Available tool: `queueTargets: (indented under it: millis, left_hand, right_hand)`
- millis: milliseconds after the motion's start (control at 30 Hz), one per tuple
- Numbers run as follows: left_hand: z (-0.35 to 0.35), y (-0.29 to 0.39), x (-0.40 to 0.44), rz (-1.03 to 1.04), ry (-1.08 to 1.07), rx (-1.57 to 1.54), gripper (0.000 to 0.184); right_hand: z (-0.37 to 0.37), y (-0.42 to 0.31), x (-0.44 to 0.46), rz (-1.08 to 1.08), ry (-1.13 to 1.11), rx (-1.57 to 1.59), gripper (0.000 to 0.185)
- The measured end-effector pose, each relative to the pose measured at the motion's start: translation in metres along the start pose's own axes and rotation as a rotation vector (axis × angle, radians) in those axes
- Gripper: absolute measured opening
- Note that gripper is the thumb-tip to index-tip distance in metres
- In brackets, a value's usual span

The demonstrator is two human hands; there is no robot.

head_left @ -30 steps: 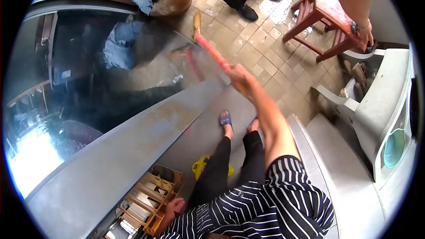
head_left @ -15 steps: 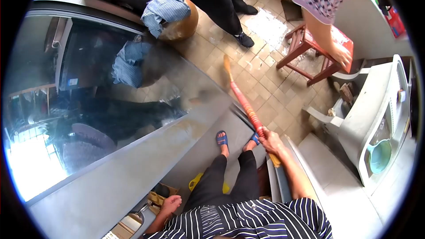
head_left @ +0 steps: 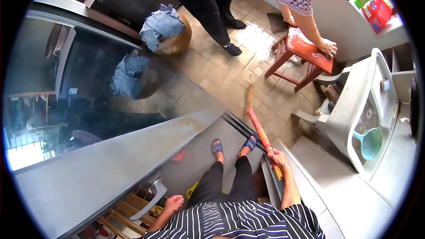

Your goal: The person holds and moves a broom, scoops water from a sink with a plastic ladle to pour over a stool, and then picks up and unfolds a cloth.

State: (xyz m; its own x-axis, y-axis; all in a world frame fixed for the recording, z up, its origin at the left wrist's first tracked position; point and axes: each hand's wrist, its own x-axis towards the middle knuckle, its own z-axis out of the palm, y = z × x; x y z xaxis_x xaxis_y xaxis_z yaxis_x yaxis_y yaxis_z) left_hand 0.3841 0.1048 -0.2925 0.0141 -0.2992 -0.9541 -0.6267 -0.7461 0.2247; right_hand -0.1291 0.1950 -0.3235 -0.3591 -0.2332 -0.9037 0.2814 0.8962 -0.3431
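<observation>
A broom with a red-wrapped handle (head_left: 261, 132) is in my right hand (head_left: 278, 158), fingers wrapped round it near its yellow end. Its bristle end points away from me, over the tiled floor (head_left: 226, 75) past the door sill. Low at the left, my left hand (head_left: 174, 202) hangs beside my striped top with its fingers curled; whether anything is inside is hidden. It is nearest to a grey door handle (head_left: 152, 203) and a wooden rack (head_left: 128, 214).
Another person (head_left: 212, 9) leans over a wet red stool (head_left: 305, 46), hands on it. A glass door (head_left: 88, 106) fills the left. On the right stands a white washbasin (head_left: 354, 110) with a green dipper (head_left: 371, 144). A cloth-covered jar (head_left: 183, 40) stands beyond the door.
My right hand has drawn back towards my body and to the right with the broom. The other person has come further into view, bent over the stool. The view has shifted.
</observation>
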Motion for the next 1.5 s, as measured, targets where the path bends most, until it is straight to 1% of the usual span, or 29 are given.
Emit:
queueTargets:
  millis: [133, 200, 233, 267, 333, 400, 500, 533, 600, 633, 667, 700, 733, 767, 800, 833, 867, 933, 1000, 1033, 1067, 1133, 1167, 1200, 1267, 1333, 1400, 1467, 1500]
  left_hand:
    - [-0.011, -0.003, 0.003, 0.074, -0.009, -0.003, 0.026]
    - [-0.017, -0.002, 0.001, 0.085, -0.021, -0.013, 0.026]
    - [-0.021, -0.006, 0.0, 0.081, -0.018, 0.002, 0.026]
    - [-0.022, -0.006, -0.001, 0.083, -0.01, 0.009, 0.026]
    - [-0.026, -0.014, -0.001, 0.088, -0.013, -0.014, 0.027]
    - [-0.029, -0.015, -0.003, 0.092, -0.022, -0.014, 0.027]
    - [-0.03, -0.014, -0.001, 0.098, -0.016, -0.004, 0.026]
    - [-0.029, -0.016, -0.003, 0.094, -0.014, -0.015, 0.026]
    - [-0.029, -0.01, -0.008, 0.09, -0.023, -0.038, 0.026]
    - [-0.028, -0.008, -0.006, 0.094, -0.013, -0.023, 0.025]
    - [-0.029, -0.008, -0.006, 0.096, -0.005, -0.009, 0.025]
    - [-0.03, -0.008, -0.007, 0.082, -0.007, 0.004, 0.026]
    - [-0.028, -0.007, -0.009, 0.07, -0.011, 0.01, 0.026]
    - [-0.026, -0.004, -0.007, 0.067, -0.01, 0.009, 0.026]
    - [-0.027, -0.005, -0.005, 0.062, -0.018, 0.047, 0.026]
    - [-0.029, -0.007, -0.003, 0.066, -0.018, 0.051, 0.026]
    - [-0.03, -0.009, 0.0, 0.07, -0.023, 0.059, 0.026]
    - [-0.031, -0.006, -0.002, 0.099, -0.021, 0.071, 0.026]
    - [-0.034, -0.004, -0.004, 0.127, -0.023, 0.079, 0.026]
    - [-0.037, -0.004, -0.002, 0.132, 0.0, 0.094, 0.025]
    - [-0.04, -0.002, -0.002, 0.145, 0.014, 0.099, 0.025]
    - [-0.044, 0.003, -0.007, 0.168, 0.038, 0.112, 0.024]
    - [-0.046, 0.002, -0.004, 0.18, 0.054, 0.118, 0.025]
    - [-0.049, -0.002, 0.002, 0.193, 0.068, 0.123, 0.025]
    - [-0.05, -0.004, 0.004, 0.216, 0.089, 0.116, 0.026]
    - [-0.048, 0.002, 0.002, 0.202, 0.081, 0.087, 0.025]
    - [-0.04, 0.017, -0.01, 0.234, 0.084, 0.085, 0.026]
    - [-0.032, 0.028, -0.021, 0.26, 0.099, 0.124, 0.026]
    - [-0.029, 0.033, -0.025, 0.254, 0.105, 0.145, 0.026]
  right_hand:
    - [0.007, 0.049, 0.004, -0.063, 0.156, 0.03, 0.017]
    - [0.028, 0.038, -0.009, -0.035, 0.262, 0.049, 0.016]
    - [0.036, 0.035, -0.02, -0.088, 0.281, 0.062, 0.016]
    - [0.042, 0.031, -0.03, -0.111, 0.265, 0.089, 0.018]
    - [0.054, 0.045, -0.02, -0.165, 0.247, -0.015, 0.021]
    - [0.068, 0.036, -0.016, -0.288, 0.125, -0.021, 0.023]
    - [0.081, 0.002, -0.006, -0.228, -0.059, -0.086, 0.026]
    - [0.087, 0.026, 0.027, -0.362, 0.012, -0.286, 0.027]
    - [0.082, 0.022, 0.019, -0.191, -0.031, -0.179, 0.027]
    - [0.076, 0.033, 0.026, -0.114, -0.021, -0.119, 0.027]
    - [0.061, 0.035, 0.017, -0.031, -0.023, -0.159, 0.034]
    - [0.045, 0.046, 0.007, -0.018, -0.039, -0.066, 0.034]
    - [0.03, 0.056, 0.002, -0.159, 0.057, -0.275, 0.032]
    - [0.017, 0.086, 0.018, -0.135, 0.08, -0.279, 0.028]
    - [0.006, 0.074, -0.006, -0.067, 0.111, -0.204, 0.029]
    - [-0.005, 0.075, -0.011, -0.024, 0.127, -0.168, 0.029]
    - [-0.012, 0.087, -0.005, -0.018, 0.191, -0.089, 0.025]
    - [-0.027, 0.112, 0.022, -0.095, 0.301, -0.149, 0.021]
    - [-0.03, 0.13, 0.055, -0.104, 0.466, -0.289, 0.019]
    - [-0.027, 0.13, 0.064, -0.112, 0.548, -0.355, 0.018]
    - [-0.018, 0.113, 0.051, -0.146, 0.631, -0.401, 0.02]
    - [-0.004, 0.099, 0.029, -0.131, 0.688, -0.322, 0.022]
    - [0.0, 0.108, 0.027, -0.189, 0.684, -0.26, 0.023]
    - [0.007, 0.105, 0.011, -0.212, 0.682, -0.381, 0.023]
    - [0.021, 0.086, -0.039, -0.107, 0.447, -0.058, 0.026]
    - [0.035, 0.068, -0.068, -0.104, 0.354, -0.155, 0.029]
    - [0.051, 0.109, -0.016, -0.251, 0.263, -0.125, 0.027]
    - [0.06, 0.095, -0.018, -0.201, 0.142, -0.131, 0.027]
    - [0.063, 0.088, -0.017, -0.212, 0.117, -0.192, 0.026]
